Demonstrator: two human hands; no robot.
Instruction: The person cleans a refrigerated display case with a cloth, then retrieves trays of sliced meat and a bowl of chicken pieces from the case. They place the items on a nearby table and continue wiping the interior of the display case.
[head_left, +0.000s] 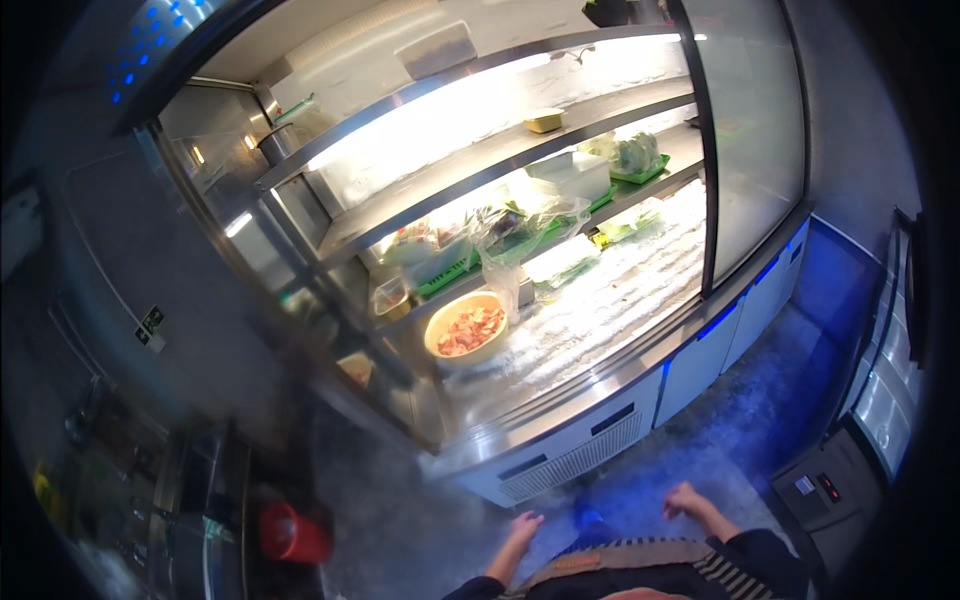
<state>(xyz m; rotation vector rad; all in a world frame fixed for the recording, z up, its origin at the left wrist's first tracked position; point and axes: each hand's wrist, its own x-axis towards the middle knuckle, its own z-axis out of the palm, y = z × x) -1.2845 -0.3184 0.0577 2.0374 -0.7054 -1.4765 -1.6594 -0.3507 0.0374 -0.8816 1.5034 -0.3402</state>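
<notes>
My left hand (527, 523) hangs low in front of my apron (637, 555), fingers loosely bent, with nothing visible in it. To its right, my right hand (681, 501) is raised at waist height, loosely curled and seemingly empty. Both are apart from the lit refrigerated display cabinet (555, 409) before me. A cream round bowl (433, 335) of cut raw meat pieces (472, 332) stands on the cabinet's frosty bottom (570, 341), at the left end. Beside that bowl droops a clear plastic bag (501, 279). Above it, green trays (448, 279) carry bagged food.
A small yellow container (544, 120) sits on the upper shelf, and bagged leafy vegetables (636, 154) lie lower right. The sliding glass door (757, 142) covers the cabinet's right end. A red bucket (292, 534) stands left on the floor; a dark-framed appliance (829, 480) stands right.
</notes>
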